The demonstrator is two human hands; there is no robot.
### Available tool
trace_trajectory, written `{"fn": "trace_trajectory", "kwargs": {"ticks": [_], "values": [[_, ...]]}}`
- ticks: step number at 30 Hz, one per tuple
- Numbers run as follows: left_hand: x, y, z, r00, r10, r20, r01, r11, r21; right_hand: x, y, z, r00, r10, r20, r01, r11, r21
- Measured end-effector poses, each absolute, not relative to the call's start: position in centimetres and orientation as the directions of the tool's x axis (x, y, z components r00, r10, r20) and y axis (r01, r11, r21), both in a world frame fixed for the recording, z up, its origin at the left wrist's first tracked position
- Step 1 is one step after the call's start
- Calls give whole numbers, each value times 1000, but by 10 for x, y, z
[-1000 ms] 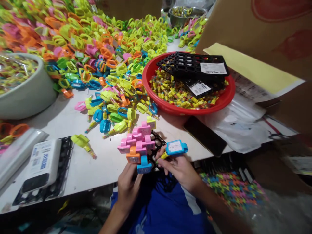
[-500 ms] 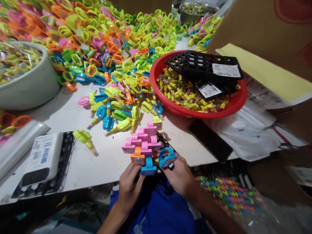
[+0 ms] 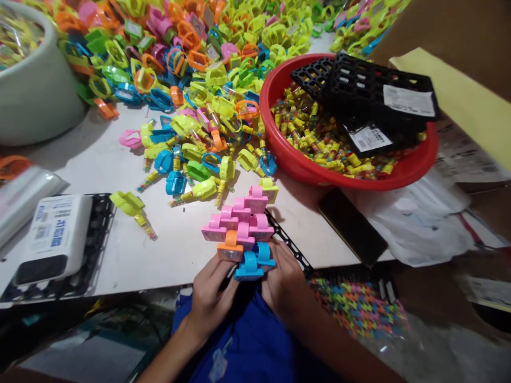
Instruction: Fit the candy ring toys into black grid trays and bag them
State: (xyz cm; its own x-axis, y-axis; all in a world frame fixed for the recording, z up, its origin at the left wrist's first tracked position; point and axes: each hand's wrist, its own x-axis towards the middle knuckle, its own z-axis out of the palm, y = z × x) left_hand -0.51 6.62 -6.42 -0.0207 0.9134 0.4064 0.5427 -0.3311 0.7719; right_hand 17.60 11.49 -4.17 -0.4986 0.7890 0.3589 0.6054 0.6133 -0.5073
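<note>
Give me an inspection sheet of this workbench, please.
surface: white table, strewn with items.
job's things: black plastic rack loaded with pink, orange and blue ring holders.
clutter: heap of plastic rings, red basin of candy tubes, white bowl.
grippers: left hand and right hand both hold the rack's near end.
cables: nothing seen.
surroundings: cardboard, clear plastic bag.
</note>
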Motion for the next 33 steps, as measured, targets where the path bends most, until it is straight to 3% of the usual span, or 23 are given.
{"fn": "trace_trajectory", "kwargs": {"ticks": [7, 11, 13, 18, 27, 33], "values": [[-6, 66, -70, -1, 900, 436, 550, -363, 752, 180, 108, -43, -492, 779, 389, 641, 627, -443], [-13, 56, -73, 29, 907, 421, 503, -377, 778, 185, 113, -24, -381, 878, 288, 603, 473, -642], [-18, 50, -71, -46, 897, 439, 487, -364, 794, 189, 119, -11, -282, 921, 268, 563, 385, -731], [-32, 69, -41, -280, 778, 562, 584, -327, 743, 193, 127, 5, -245, 912, 329, 498, 409, -764], [-28, 140, 14, -14, 947, 320, 492, -272, 827, 180, 162, 6, -266, 878, 397, 512, 478, -714], [-19, 138, 7, -6, 942, 335, 512, -285, 810, 180, 168, -10, -341, 890, 302, 400, 429, -810]]}}
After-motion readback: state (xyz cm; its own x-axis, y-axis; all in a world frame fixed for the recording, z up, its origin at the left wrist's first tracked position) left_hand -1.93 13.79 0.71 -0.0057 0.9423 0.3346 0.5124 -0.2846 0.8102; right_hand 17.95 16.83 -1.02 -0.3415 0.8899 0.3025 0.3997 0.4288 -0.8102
